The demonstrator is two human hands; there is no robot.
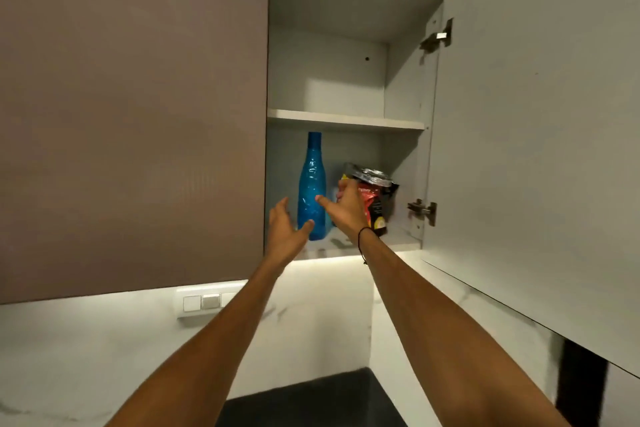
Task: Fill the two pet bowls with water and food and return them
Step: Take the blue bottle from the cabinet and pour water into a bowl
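I see a closed brown cabinet door (131, 107) filling the upper left of the frame, and the pale inner face of an open cabinet door (533, 135) swung out across the upper right. Between them stands the open wall cabinet (346, 80), grey inside, with two shelves. Below, a white marbled wall (86, 350) takes the lower left, with a dark countertop (311, 399) at the bottom centre. A white switch plate (204, 302) sits under the brown door, left of centre.

On the cabinet's bottom shelf, at the centre of the frame, a tall blue bottle (311, 191) stands upright. Just right of it is a crumpled food bag (374, 198), red and black with a silvery folded top; its print is too blurred for me to read.

My left hand (285, 229) is spread open, fingers apart, thumb tip overlapping the lower part of the bottle; I cannot tell whether it touches. My right hand (346, 208) reaches between bottle and bag, fingers at the bag's left edge, thumb pointing toward the bottle; whether it grips the bag I cannot tell. A thin black wrist cord (363, 232) circles that wrist.
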